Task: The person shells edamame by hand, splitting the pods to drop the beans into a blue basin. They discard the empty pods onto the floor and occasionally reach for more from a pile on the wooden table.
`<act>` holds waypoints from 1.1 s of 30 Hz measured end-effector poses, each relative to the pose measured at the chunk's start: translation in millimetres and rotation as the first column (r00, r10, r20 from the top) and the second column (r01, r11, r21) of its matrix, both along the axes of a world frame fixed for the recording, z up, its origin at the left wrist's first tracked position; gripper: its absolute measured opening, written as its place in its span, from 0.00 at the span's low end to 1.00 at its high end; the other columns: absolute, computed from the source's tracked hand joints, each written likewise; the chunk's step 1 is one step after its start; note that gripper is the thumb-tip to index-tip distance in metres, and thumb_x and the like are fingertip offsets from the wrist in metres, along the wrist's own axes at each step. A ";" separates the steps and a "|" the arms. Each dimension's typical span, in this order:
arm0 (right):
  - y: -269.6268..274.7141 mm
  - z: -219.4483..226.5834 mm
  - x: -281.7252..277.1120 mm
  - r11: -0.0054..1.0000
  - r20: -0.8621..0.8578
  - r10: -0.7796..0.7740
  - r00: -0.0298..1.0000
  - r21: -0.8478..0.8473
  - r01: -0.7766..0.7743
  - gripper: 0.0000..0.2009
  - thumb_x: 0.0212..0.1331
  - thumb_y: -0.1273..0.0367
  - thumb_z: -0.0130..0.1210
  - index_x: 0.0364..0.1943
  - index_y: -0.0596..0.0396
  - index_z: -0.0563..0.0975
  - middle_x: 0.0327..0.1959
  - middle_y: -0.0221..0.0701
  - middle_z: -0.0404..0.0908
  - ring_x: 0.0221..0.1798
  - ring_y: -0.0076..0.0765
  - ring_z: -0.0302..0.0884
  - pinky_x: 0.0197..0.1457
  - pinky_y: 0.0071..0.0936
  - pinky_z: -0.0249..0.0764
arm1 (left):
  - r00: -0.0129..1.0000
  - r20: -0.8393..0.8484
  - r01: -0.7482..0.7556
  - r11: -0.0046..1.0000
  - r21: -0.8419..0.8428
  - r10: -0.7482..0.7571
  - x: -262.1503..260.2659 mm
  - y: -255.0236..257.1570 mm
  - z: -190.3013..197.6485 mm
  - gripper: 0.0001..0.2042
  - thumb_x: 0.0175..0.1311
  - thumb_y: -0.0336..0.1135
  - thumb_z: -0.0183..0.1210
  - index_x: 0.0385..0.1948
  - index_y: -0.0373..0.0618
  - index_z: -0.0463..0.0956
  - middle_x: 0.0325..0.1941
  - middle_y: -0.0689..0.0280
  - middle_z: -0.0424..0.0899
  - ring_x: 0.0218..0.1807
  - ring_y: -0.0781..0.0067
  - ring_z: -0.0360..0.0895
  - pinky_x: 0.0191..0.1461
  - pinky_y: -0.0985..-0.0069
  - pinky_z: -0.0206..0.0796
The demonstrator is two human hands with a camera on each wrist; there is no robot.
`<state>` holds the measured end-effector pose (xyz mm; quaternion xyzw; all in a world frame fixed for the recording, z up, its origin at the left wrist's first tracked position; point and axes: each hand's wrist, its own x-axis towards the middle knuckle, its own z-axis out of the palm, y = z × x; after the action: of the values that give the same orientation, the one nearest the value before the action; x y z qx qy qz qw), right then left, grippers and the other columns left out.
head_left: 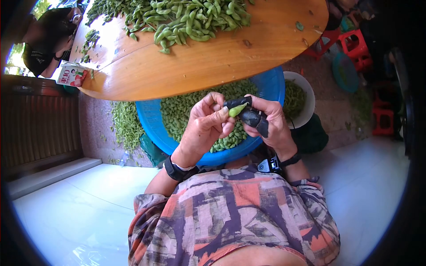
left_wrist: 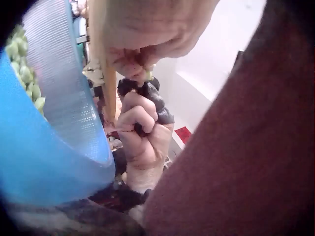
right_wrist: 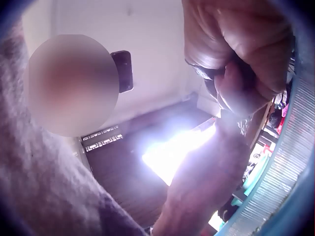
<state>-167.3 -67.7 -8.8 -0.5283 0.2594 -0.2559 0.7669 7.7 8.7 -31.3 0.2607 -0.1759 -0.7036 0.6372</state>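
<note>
A green pod [head_left: 236,111] is held between the two hands above the blue basket [head_left: 277,91]. My left hand [head_left: 202,128] pinches one end with thumb and forefinger. On my right hand [head_left: 278,126], black coverings [head_left: 252,117] wrap some of the fingers, which curl round the pod's other end. In the left wrist view my left hand [left_wrist: 157,29] is above my right hand [left_wrist: 142,132], and little of the pod shows between them. From the right wrist, my right hand [right_wrist: 241,44] appears at top right and my left hand [right_wrist: 206,167] below; the pod is hidden there.
Shelled green beans [head_left: 177,119] fill much of the basket. Pods [head_left: 191,20] are heaped on the wooden table [head_left: 213,66], near a small carton [head_left: 72,75]. A white bucket [head_left: 309,97] stands right of the basket; green scraps [head_left: 125,124] lie left. Red stools [head_left: 355,44] stand farther right.
</note>
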 end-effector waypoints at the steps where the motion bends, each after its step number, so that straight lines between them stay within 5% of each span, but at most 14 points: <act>1: 2.5 4.1 1.6 0.999 -0.009 -0.029 1.000 0.014 0.029 0.07 0.62 0.75 0.49 0.38 0.58 0.79 0.21 0.22 0.70 0.22 0.14 0.66 0.25 0.17 0.62 | 1.000 -0.024 0.013 0.999 0.036 -0.012 0.7 0.4 1.0 0.08 0.67 0.28 0.57 0.42 0.41 0.66 0.32 0.62 0.79 0.24 0.75 0.75 0.24 0.82 0.60; 3: 5.0 -3.9 3.9 0.991 -0.103 -0.068 0.992 -0.126 0.055 0.05 0.60 0.76 0.50 0.36 0.58 0.78 0.22 0.23 0.70 0.24 0.16 0.67 0.27 0.18 0.63 | 0.999 -0.047 0.024 0.997 0.070 -0.021 -0.1 0.6 6.6 0.09 0.68 0.28 0.57 0.45 0.40 0.67 0.32 0.63 0.79 0.25 0.75 0.75 0.24 0.82 0.61; 5: 5.1 -2.3 6.4 0.961 -0.185 -0.120 0.975 -0.269 0.067 0.04 0.57 0.77 0.52 0.35 0.59 0.77 0.24 0.25 0.70 0.26 0.18 0.68 0.29 0.19 0.63 | 0.965 0.260 -0.052 0.996 0.068 0.032 -3.6 1.2 14.8 0.15 0.66 0.28 0.59 0.51 0.39 0.66 0.32 0.65 0.79 0.26 0.77 0.75 0.26 0.82 0.63; 6: 3.9 3.2 7.2 0.945 -0.220 -0.118 0.968 -0.323 0.042 0.04 0.55 0.78 0.53 0.34 0.60 0.76 0.25 0.28 0.70 0.28 0.21 0.69 0.31 0.22 0.64 | 0.964 0.263 -0.057 0.996 0.062 0.038 -3.2 1.9 15.2 0.15 0.66 0.28 0.59 0.51 0.39 0.66 0.32 0.65 0.79 0.26 0.77 0.75 0.26 0.82 0.63; 9: 3.2 4.0 9.2 0.871 -0.236 -0.140 0.962 -0.491 0.007 0.05 0.52 0.79 0.54 0.34 0.62 0.75 0.27 0.35 0.70 0.29 0.29 0.70 0.34 0.25 0.66 | 0.672 0.735 -0.061 0.996 -0.067 0.091 -3.0 4.2 12.7 0.16 0.62 0.26 0.63 0.50 0.36 0.69 0.29 0.68 0.80 0.26 0.82 0.75 0.29 0.83 0.68; 10: 3.4 3.2 9.5 0.804 -0.217 -0.166 0.962 -0.595 0.004 0.06 0.52 0.80 0.53 0.34 0.63 0.75 0.27 0.38 0.70 0.29 0.33 0.70 0.35 0.27 0.66 | 0.671 0.735 -0.065 0.996 -0.068 0.094 -1.9 4.5 13.6 0.16 0.62 0.26 0.63 0.50 0.36 0.69 0.29 0.68 0.80 0.26 0.82 0.75 0.29 0.83 0.68; 13: 6.4 8.0 12.0 0.754 -0.232 -0.206 0.951 -0.657 0.003 0.08 0.49 0.82 0.52 0.36 0.64 0.75 0.28 0.42 0.71 0.30 0.46 0.71 0.35 0.30 0.68 | 0.407 0.910 0.008 0.996 -0.091 0.080 3.1 4.2 17.8 0.13 0.65 0.25 0.59 0.49 0.34 0.71 0.30 0.65 0.82 0.26 0.82 0.78 0.26 0.83 0.69; 14: 7.8 8.5 12.5 0.717 -0.220 -0.238 0.946 -0.697 0.018 0.09 0.48 0.83 0.51 0.36 0.64 0.75 0.29 0.43 0.71 0.31 0.49 0.72 0.35 0.32 0.68 | 0.407 0.910 0.006 0.996 -0.092 0.081 4.8 4.3 16.9 0.13 0.65 0.25 0.59 0.49 0.34 0.71 0.30 0.65 0.82 0.26 0.82 0.78 0.26 0.83 0.69; 16: 9.8 8.1 12.2 0.714 -0.235 -0.241 0.941 -0.700 0.008 0.09 0.48 0.83 0.51 0.35 0.64 0.75 0.29 0.43 0.71 0.32 0.50 0.72 0.35 0.33 0.69 | 0.676 0.737 0.027 1.000 -0.004 -0.015 8.9 3.9 13.6 0.11 0.69 0.28 0.55 0.48 0.32 0.71 0.31 0.63 0.82 0.27 0.78 0.80 0.26 0.81 0.71; 19: 12.4 2.8 12.9 0.681 -0.241 -0.254 0.937 -0.732 -0.004 0.09 0.47 0.84 0.51 0.34 0.64 0.74 0.29 0.43 0.71 0.32 0.52 0.73 0.34 0.35 0.69 | 0.828 0.551 0.061 0.994 0.093 -0.102 16.0 3.3 11.8 0.13 0.72 0.32 0.52 0.51 0.31 0.71 0.32 0.61 0.82 0.28 0.75 0.81 0.28 0.80 0.73; 23: 11.2 -4.5 14.4 0.681 -0.247 -0.246 0.937 -0.732 -0.014 0.07 0.45 0.84 0.52 0.31 0.64 0.73 0.28 0.43 0.70 0.32 0.53 0.72 0.34 0.37 0.69 | 0.790 0.604 0.064 0.994 0.083 -0.101 14.6 6.0 5.6 0.15 0.73 0.32 0.51 0.55 0.31 0.70 0.31 0.62 0.82 0.30 0.75 0.82 0.31 0.79 0.74; 25: 12.6 -5.7 16.4 0.646 -0.236 -0.264 0.935 -0.763 -0.010 0.08 0.44 0.84 0.52 0.31 0.64 0.73 0.28 0.43 0.69 0.32 0.54 0.72 0.33 0.38 0.69 | 0.534 0.845 0.055 0.998 -0.008 -0.022 10.5 7.6 1.9 0.14 0.73 0.28 0.48 0.55 0.31 0.71 0.29 0.64 0.82 0.29 0.78 0.80 0.33 0.80 0.73; 30: 22.3 -4.6 27.2 0.510 -0.166 -0.360 0.918 -0.859 0.045 0.10 0.40 0.85 0.53 0.31 0.64 0.73 0.28 0.42 0.69 0.32 0.54 0.73 0.32 0.39 0.69 | 0.597 0.802 -0.064 0.996 0.064 -0.013 4.0 6.0 5.3 0.16 0.67 0.25 0.43 0.52 0.31 0.75 0.30 0.67 0.80 0.26 0.82 0.73 0.33 0.82 0.68; 33: 14.8 -6.6 27.9 0.540 -0.179 -0.344 0.922 -0.841 0.039 0.13 0.40 0.85 0.53 0.33 0.62 0.76 0.29 0.42 0.70 0.33 0.53 0.74 0.34 0.37 0.70 | 0.797 0.604 -0.036 0.996 0.079 -0.019 10.0 5.3 -3.3 0.15 0.70 0.27 0.47 0.54 0.33 0.74 0.40 0.62 0.82 0.33 0.78 0.77 0.39 0.79 0.71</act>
<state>-139.4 -52.9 -15.4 -0.8263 0.2883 -0.3403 0.3439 17.7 13.9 -34.6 0.4994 -0.3379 -0.5880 0.5391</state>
